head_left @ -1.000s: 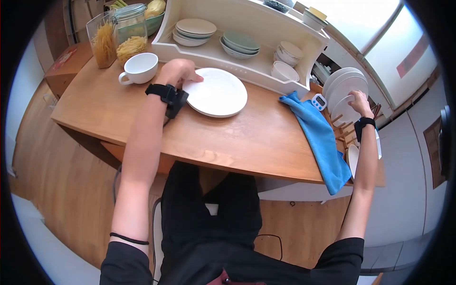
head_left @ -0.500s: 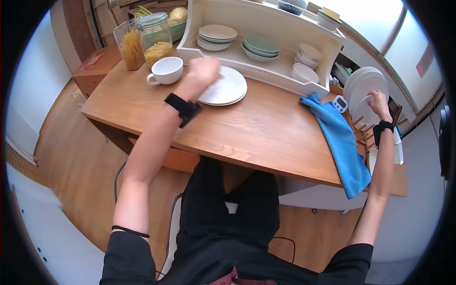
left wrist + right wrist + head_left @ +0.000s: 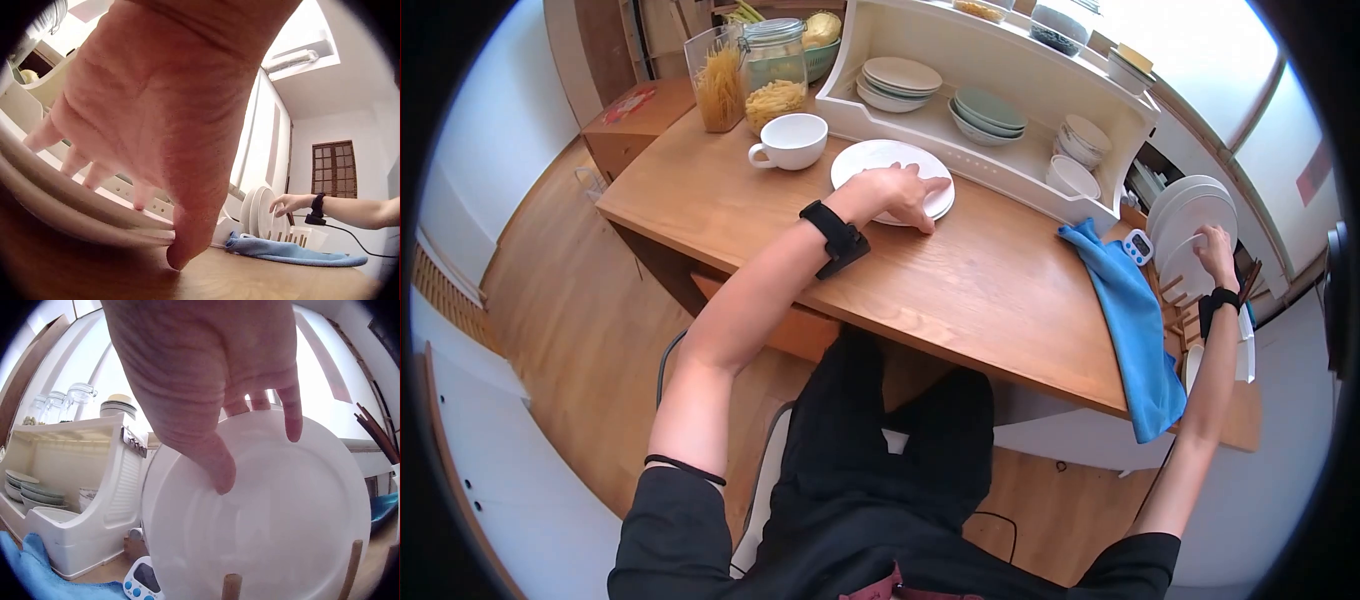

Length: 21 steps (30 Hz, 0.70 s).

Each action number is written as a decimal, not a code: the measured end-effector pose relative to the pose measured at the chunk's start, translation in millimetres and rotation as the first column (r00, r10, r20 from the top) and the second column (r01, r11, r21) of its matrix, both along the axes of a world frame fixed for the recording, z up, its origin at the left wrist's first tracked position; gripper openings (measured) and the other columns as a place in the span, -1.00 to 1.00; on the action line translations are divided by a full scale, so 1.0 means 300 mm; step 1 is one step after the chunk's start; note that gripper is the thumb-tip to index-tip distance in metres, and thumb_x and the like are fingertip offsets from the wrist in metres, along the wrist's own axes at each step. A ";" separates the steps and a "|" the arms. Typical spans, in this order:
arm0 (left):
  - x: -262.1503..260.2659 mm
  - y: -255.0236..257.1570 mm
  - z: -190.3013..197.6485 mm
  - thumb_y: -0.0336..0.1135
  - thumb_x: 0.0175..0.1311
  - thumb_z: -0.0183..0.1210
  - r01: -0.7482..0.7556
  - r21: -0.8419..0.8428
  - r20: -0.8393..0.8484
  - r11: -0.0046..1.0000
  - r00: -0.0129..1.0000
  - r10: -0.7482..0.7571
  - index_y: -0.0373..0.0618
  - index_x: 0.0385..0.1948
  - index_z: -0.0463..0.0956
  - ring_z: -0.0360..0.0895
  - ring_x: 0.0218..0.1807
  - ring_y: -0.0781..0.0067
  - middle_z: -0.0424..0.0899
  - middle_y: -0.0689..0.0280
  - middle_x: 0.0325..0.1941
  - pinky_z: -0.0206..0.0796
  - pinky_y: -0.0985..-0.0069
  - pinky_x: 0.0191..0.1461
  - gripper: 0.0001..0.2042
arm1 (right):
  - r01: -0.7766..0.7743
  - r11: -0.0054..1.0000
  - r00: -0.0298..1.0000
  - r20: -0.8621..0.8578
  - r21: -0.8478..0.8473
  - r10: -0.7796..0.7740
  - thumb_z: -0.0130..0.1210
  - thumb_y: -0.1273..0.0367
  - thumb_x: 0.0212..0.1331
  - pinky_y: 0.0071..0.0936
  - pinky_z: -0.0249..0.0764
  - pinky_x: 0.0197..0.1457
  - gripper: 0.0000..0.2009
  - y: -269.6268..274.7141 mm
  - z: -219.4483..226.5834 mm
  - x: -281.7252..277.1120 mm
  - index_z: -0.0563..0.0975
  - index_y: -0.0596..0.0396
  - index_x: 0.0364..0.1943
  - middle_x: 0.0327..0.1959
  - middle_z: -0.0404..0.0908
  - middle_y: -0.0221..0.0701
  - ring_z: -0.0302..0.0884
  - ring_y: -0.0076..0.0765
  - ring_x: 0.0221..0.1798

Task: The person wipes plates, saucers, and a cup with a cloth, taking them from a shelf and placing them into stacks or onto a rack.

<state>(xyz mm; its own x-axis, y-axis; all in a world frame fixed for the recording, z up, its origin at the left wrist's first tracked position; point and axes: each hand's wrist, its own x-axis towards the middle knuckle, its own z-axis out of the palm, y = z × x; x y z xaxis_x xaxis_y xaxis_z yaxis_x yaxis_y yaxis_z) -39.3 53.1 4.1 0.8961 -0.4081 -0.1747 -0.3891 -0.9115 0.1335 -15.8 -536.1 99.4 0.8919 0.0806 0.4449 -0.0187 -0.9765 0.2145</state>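
Note:
Two stacked white plates point(image 3: 870, 158) lie on the wooden table in front of the shelf. My left hand point(image 3: 897, 192) is spread over them; in the left wrist view its fingertips rest on the plates and the thumb point(image 3: 187, 244) comes down at the rim, near the tabletop. At the far right, my right hand point(image 3: 1217, 255) grips the top of a smaller white plate point(image 3: 269, 512) standing in a wooden dish rack point(image 3: 1173, 287). Its thumb point(image 3: 220, 475) lies on the plate's front face, with some fingers hidden behind the edge. Larger white plates point(image 3: 1200, 192) stand behind it.
A white cup point(image 3: 793, 142) and jars of pasta point(image 3: 775, 100) stand on the left. The cream shelf point(image 3: 1040, 205) behind holds stacked bowls and dishes. A blue cloth point(image 3: 1130, 340) hangs over the table's front edge, beside a white timer point(image 3: 1138, 247).
My left hand has gone from the plates' left edge across to their right side, and a second plate now shows underneath. The right hand stays at the rack. The head view has shifted.

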 end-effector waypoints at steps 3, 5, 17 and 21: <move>-0.001 0.015 0.005 0.11 0.03 0.22 -0.017 0.008 0.000 1.000 1.000 0.017 0.33 0.44 0.02 0.10 0.44 -0.22 0.15 -0.14 0.41 0.08 0.10 0.43 -0.14 | 0.023 1.000 1.000 -0.016 0.015 -0.023 0.26 0.50 -0.14 -0.18 0.32 0.28 -0.66 0.006 0.004 -0.009 0.59 0.08 -0.16 -0.04 0.54 -0.15 0.38 0.06 0.18; -0.002 0.031 0.013 0.11 0.03 0.22 -0.033 0.007 -0.013 0.999 0.999 0.033 0.32 0.44 0.02 0.11 0.43 -0.23 0.17 -0.13 0.40 0.09 0.10 0.42 -0.14 | 0.041 0.999 0.999 -0.030 0.022 -0.040 0.26 0.49 -0.13 -0.18 0.32 0.29 -0.66 0.015 0.012 -0.013 0.59 0.07 -0.15 -0.02 0.53 -0.15 0.37 0.06 0.19; 0.004 0.094 0.000 0.09 0.03 0.22 -0.112 -0.025 0.024 0.993 0.993 0.112 0.30 0.43 0.06 0.15 0.40 -0.28 0.22 -0.12 0.37 0.11 0.09 0.42 -0.16 | 0.030 1.000 0.998 -0.050 -0.004 -0.030 0.27 0.49 -0.13 -0.18 0.33 0.28 -0.64 -0.013 0.012 0.003 0.58 0.05 -0.12 -0.01 0.53 -0.17 0.37 0.04 0.20; 0.006 0.104 0.003 0.10 0.02 0.23 -0.160 -0.042 0.004 0.986 0.987 0.161 0.26 0.43 0.06 0.17 0.39 -0.26 0.23 -0.13 0.37 0.11 0.10 0.42 -0.15 | 0.040 0.999 0.998 -0.048 -0.002 -0.040 0.27 0.49 -0.14 -0.18 0.33 0.28 -0.63 -0.008 0.012 -0.001 0.58 0.04 -0.12 -0.01 0.53 -0.18 0.37 0.04 0.20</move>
